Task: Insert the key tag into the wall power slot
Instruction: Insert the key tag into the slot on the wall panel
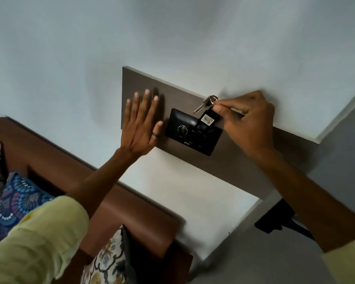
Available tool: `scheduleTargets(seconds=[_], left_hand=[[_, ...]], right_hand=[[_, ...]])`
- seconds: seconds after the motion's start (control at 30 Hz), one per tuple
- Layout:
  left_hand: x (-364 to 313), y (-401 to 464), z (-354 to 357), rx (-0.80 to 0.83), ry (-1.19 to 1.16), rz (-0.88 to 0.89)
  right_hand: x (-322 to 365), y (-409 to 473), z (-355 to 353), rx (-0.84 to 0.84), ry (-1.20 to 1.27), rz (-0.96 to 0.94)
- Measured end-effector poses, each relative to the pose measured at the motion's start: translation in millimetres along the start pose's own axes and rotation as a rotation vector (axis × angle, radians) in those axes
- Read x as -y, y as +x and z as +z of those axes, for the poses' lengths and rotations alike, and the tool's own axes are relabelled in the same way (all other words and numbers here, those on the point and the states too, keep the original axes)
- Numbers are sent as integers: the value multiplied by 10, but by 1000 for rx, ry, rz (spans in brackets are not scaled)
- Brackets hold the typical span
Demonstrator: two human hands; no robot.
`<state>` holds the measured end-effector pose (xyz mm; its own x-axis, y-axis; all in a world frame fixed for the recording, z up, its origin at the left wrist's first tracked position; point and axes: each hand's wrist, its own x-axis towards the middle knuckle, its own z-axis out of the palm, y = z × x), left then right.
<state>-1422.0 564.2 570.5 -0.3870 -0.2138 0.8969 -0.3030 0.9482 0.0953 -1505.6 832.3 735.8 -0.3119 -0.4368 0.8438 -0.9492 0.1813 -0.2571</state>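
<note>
The right hand (247, 121) pinches the top of the black key tag (206, 120) between thumb and forefinger, its lower end at the black wall power slot (193, 132) just below the fingertips. A key (203, 106) dangles beside them. The left hand (140, 128) lies flat, fingers spread, on the wooden panel (244, 160), empty.

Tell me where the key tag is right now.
In the head view, the key tag is right of centre, pinched by the right hand, its lower end at the black wall panel.

Bare wood panel (244, 160) right of power slot (193, 132); left hand (140, 128) crowding its left edge.
</note>
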Motion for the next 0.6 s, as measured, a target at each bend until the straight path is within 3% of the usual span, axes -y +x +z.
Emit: scheduleTargets(seconds=[0.6], left_hand=[[133,211,568,-156,-51,102]], right_hand=[[-263,-50,183,5,-146,-44]])
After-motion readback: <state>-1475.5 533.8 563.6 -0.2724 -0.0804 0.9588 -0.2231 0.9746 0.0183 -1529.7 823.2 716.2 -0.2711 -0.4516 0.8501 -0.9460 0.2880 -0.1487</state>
